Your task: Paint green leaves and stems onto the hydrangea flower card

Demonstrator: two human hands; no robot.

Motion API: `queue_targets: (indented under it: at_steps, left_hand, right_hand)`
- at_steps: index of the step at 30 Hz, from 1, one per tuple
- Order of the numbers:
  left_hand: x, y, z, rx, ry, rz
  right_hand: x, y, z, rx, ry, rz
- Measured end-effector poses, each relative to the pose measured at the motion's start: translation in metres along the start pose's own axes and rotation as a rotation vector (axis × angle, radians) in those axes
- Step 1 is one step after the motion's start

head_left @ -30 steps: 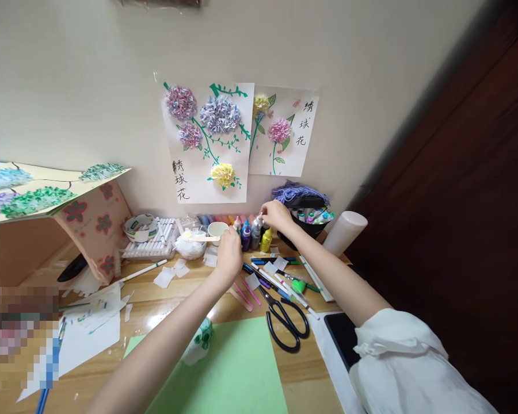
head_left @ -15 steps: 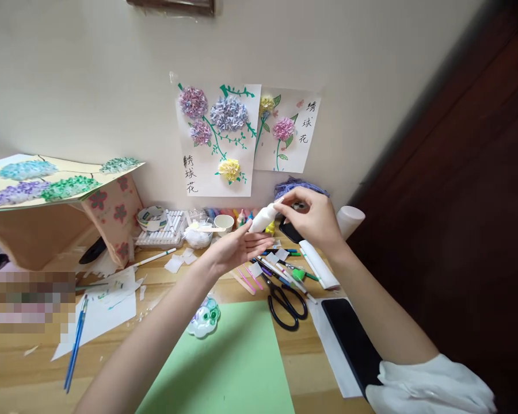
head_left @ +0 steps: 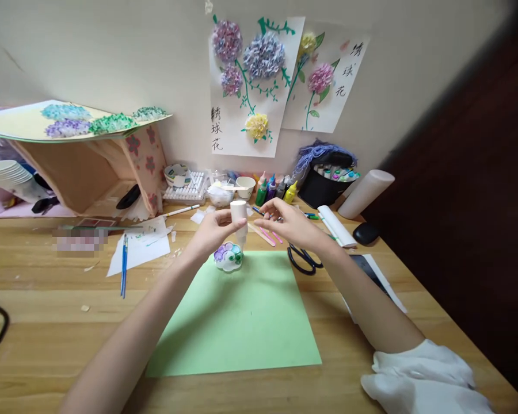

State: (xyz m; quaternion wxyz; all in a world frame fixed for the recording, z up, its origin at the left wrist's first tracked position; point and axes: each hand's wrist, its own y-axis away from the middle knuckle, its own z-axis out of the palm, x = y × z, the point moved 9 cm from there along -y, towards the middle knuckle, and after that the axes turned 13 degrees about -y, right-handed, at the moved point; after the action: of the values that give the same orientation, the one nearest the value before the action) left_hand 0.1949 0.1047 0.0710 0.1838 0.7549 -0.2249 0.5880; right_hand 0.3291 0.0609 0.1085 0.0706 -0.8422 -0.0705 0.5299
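My left hand [head_left: 216, 231] is wrapped around a white squeeze bottle [head_left: 239, 214], which is turned with its base up and its nozzle down. Below the nozzle sits a flower-shaped paint palette [head_left: 228, 265] with purple and green paint in its wells. It rests on the far left corner of a light green sheet of paper [head_left: 242, 316]. Just right of the bottle hovers my right hand [head_left: 291, 225], its thumb and fingers apart, and I see nothing held between them.
Black-handled scissors [head_left: 303, 265] lie right of the green sheet, near a phone [head_left: 373, 273] and a mouse [head_left: 366, 233]. Paint bottles [head_left: 262, 192], a paper cup [head_left: 245, 187] and a marker bag [head_left: 328, 183] line the wall. Blue brushes [head_left: 124, 267] and a cardboard box [head_left: 90, 167] are left.
The bottle has gone from tilted between both hands to upside down above the palette in my left hand. My right hand has let go of its tip. The view has shifted downward.
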Motion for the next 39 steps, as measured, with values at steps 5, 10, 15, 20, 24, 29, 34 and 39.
queue_targets:
  at_steps: [5, 10, 15, 20, 24, 29, 34, 39]
  left_hand:
    - [-0.005, 0.009, 0.010, -0.028, -0.089, 0.104]
    - [-0.013, 0.005, 0.003, 0.068, -0.150, 0.071]
    - [-0.009, 0.005, 0.008, -0.077, -0.119, 0.113]
    - [-0.010, 0.004, 0.025, -0.267, -0.023, 0.170]
    - [-0.013, 0.002, 0.024, -0.197, -0.086, 0.200]
    - [-0.009, 0.004, 0.022, -0.134, -0.075, 0.210]
    - [-0.010, 0.005, 0.019, -0.061, -0.087, 0.211]
    - [-0.013, 0.003, 0.017, -0.014, -0.132, 0.231]
  right_hand:
    - [0.018, -0.002, 0.041, -0.086, -0.360, 0.036]
    - [0.025, -0.002, 0.041, 0.018, -0.456, 0.028]
    - [0.032, -0.003, 0.044, -0.004, -0.522, 0.059]
    - [0.039, -0.004, 0.049, 0.002, -0.528, 0.062]
    - [0.039, -0.002, 0.050, 0.040, -0.510, 0.015]
    - [0.033, 0.001, 0.048, 0.068, -0.435, -0.073]
    - [0.033, 0.001, 0.048, 0.090, -0.417, -0.116]
    - [0.040, 0.001, 0.050, 0.099, -0.421, -0.103]
